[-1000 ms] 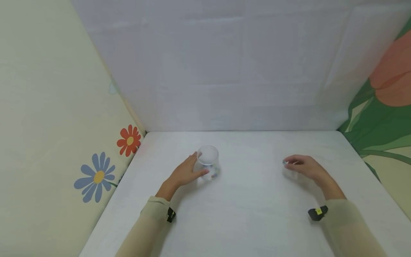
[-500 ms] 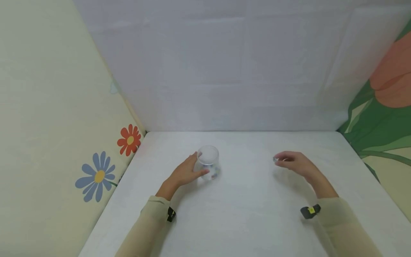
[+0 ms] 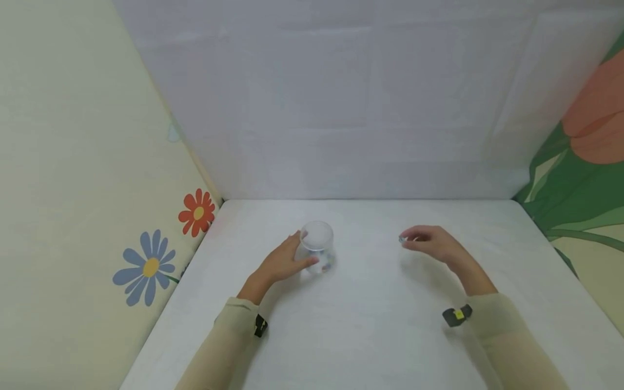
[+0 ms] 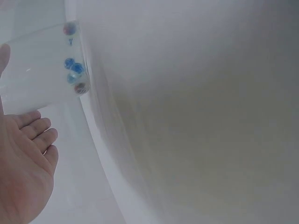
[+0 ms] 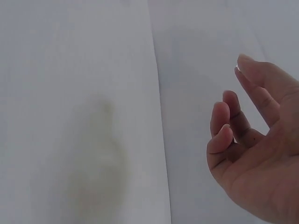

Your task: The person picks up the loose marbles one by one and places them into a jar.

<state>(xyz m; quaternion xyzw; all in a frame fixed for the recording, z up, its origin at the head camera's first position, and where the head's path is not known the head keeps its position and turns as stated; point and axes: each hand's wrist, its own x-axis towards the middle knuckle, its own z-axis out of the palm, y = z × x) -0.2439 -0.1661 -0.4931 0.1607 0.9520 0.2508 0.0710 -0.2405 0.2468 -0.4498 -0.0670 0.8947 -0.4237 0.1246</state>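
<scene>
A clear, open-topped plastic jar (image 3: 319, 246) stands upright on the white table, left of the middle. My left hand (image 3: 281, 264) holds it from the left, with the thumb on the near side and fingers round the far side. In the left wrist view, several blue and red-brown glass marbles (image 4: 77, 68) lie at the bottom of the jar. To the right, my right hand (image 3: 436, 244) is raised over the table, pinching a small bluish marble (image 3: 402, 239) between thumb and index finger. In the right wrist view the other fingers are loosely curled and the marble is mostly hidden.
The table (image 3: 370, 330) has a white cover and meets a white cloth backdrop (image 3: 365, 108) at its back edge. A flowered wall (image 3: 73, 162) borders the left side, and a panel with a large tulip print (image 3: 595, 189) the right.
My right hand has moved steadily left toward the jar, carrying the marble, and slightly farther back. The left hand and the jar have stayed in place.
</scene>
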